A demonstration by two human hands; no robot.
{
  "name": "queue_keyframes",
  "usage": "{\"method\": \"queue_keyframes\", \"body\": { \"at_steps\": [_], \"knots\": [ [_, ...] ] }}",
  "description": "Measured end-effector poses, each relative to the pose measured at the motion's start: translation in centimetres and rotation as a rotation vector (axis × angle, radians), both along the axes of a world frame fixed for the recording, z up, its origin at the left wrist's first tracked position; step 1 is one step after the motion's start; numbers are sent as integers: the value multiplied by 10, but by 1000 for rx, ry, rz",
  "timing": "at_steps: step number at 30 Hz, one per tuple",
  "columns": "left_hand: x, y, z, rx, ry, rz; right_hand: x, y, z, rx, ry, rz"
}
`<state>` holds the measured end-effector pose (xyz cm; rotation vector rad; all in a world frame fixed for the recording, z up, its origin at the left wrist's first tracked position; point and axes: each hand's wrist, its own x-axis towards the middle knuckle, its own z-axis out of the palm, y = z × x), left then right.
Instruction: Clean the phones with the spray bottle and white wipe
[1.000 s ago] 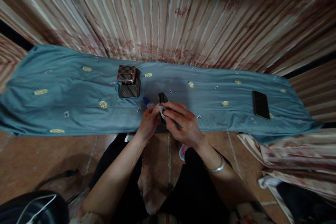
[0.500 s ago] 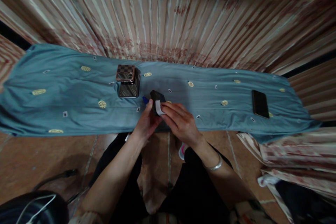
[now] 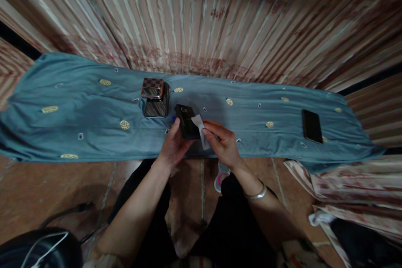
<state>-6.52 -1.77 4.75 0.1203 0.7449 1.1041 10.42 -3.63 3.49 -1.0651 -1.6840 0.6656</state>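
My left hand (image 3: 174,144) is wrapped around a thick black rectangular device (image 3: 187,120), thumb along its left edge. A small pale square shows near the device's far end; its exact kind is unclear. Something small and blue (image 3: 173,118) pokes out beside the left thumb, mostly hidden. In my right hand (image 3: 223,142), thumb and fingers pinch a limp white piece of cloth or tissue (image 3: 199,127) at the device's right side. Up and to the left, a partly folded flip phone (image 3: 156,96) with a brown checkered cover stands on the blue cloth (image 3: 84,109).
A dark smartphone (image 3: 312,126) lies flat toward the right end of the cloth-covered surface. Pleated curtains (image 3: 201,21) hang right behind it. Below are a tiled floor (image 3: 185,217) and, at lower left, a black rounded object (image 3: 40,247) with a white cable.
My right hand has drawn slightly right with the white cloth, which now hangs off the device's side. The device has turned, showing more of its broad face.
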Motion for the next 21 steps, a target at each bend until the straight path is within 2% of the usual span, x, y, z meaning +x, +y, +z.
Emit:
{"method": "queue_keyframes", "body": {
  "at_steps": [4,7,12,21],
  "knots": [
    [-3,-3,-7,52,-13,-73,-2,3,-3,-191,116,-62],
    [-1,-6,-9,50,24,-104,-4,6,-5,-251,164,-120],
    [7,-11,-13,88,69,-155,-2,11,-6,-226,163,-176],
    [12,-17,-17,173,96,-224,10,19,-6,-182,126,-195]
  ]
}}
